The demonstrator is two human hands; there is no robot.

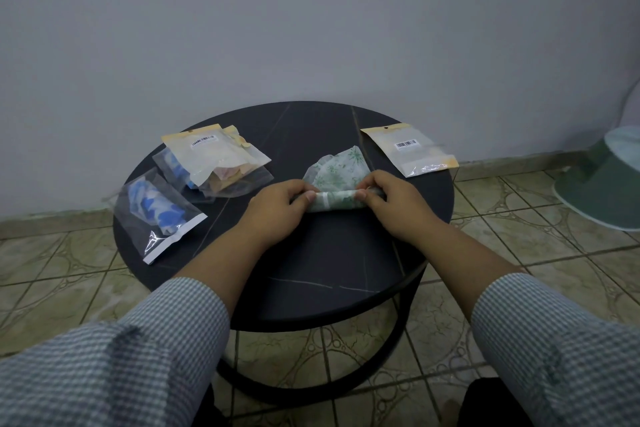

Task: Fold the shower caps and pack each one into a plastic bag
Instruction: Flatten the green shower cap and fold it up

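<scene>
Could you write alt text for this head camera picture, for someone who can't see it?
A person's left hand and right hand roll up a green floral shower cap on a round dark table. Packed plastic bags lie on the left, and one flat bag lies on the right.

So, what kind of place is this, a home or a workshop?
Probably a room in a home, used for small packing work: a low round black table on a patterned tile floor, against a plain wall, with packed plastic bags beside the hands.
</scene>
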